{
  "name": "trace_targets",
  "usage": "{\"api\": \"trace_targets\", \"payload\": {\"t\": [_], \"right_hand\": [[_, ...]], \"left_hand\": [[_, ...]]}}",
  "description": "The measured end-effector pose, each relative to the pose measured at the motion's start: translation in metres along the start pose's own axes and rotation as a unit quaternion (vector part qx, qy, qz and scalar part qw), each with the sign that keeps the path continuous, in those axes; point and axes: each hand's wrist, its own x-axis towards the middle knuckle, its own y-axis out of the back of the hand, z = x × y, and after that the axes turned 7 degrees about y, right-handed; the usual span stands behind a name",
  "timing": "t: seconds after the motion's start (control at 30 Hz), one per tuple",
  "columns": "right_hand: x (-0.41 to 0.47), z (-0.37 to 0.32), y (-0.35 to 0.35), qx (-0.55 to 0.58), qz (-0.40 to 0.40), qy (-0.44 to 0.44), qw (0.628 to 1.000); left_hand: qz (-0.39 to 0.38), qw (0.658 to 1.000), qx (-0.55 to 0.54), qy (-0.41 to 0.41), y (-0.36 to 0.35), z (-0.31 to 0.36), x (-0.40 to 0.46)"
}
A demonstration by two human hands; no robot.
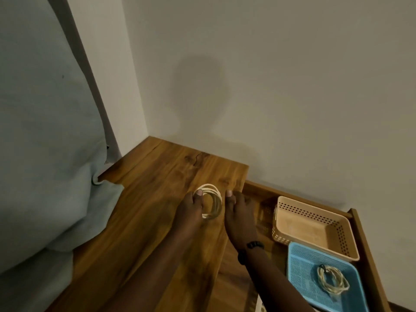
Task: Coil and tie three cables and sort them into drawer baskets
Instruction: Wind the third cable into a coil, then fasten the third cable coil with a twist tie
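One tied cable (pixel 332 280) already lies in the blue basket (pixel 299 278); the beige basket (pixel 290 219) holds nothing. Your left hand (pixel 189 210) grips the coil (pixel 212 202) on the table (pixel 146 199); your right hand (pixel 239 218) looks curled beside it, and I cannot tell whether it holds anything.

White cable coil (pixel 211 204) upright on wooden top; tied coil (pixel 332 280) flat in blue basket (pixel 299 287); beige basket (pixel 292 221) beside.

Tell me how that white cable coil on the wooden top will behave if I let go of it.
The white cable coil probably springs open: no tie shows on it, and its loops already fan apart. It looks light and floppy, being thin cord. The left hand holds one side, so it would likely sag if lifted from there.
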Motion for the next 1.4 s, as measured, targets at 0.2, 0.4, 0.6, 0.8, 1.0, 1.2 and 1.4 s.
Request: {"api": "trace_targets", "payload": {"t": [0.2, 0.4, 0.6, 0.8, 1.0, 1.2, 1.4], "right_hand": [[0.085, 0.021, -0.027, -0.166, -0.023, 0.072, 0.983], [0.175, 0.048, -0.089, -0.298, -0.218, 0.144, 0.918], [0.221, 0.074, -0.151, -0.287, -0.291, 0.138, 0.902], [0.258, 0.088, -0.189, -0.297, -0.323, 0.142, 0.887], [0.191, 0.107, -0.179, -0.220, -0.229, 0.178, 0.931], [0.117, 0.103, -0.143, -0.094, -0.170, 0.185, 0.963], [0.110, 0.098, -0.141, -0.073, -0.040, 0.093, 0.992]], "left_hand": [[0.073, 0.995, 0.063, 0.012, 0.012, -0.008, 0.075], [0.115, 0.989, 0.087, 0.029, 0.016, -0.014, 0.148], [0.138, 0.986, 0.079, 0.046, 0.030, -0.019, 0.203], [0.131, 0.989, 0.045, 0.052, 0.036, -0.032, 0.225], [0.119, 0.989, 0.035, 0.079, 0.028, -0.048, 0.214], [0.103, 0.988, 0.050, 0.099, 0.027, -0.059, 0.183], [0.102, 0.989, 0.039, 0.099, 0.030, -0.071, 0.156]]}}
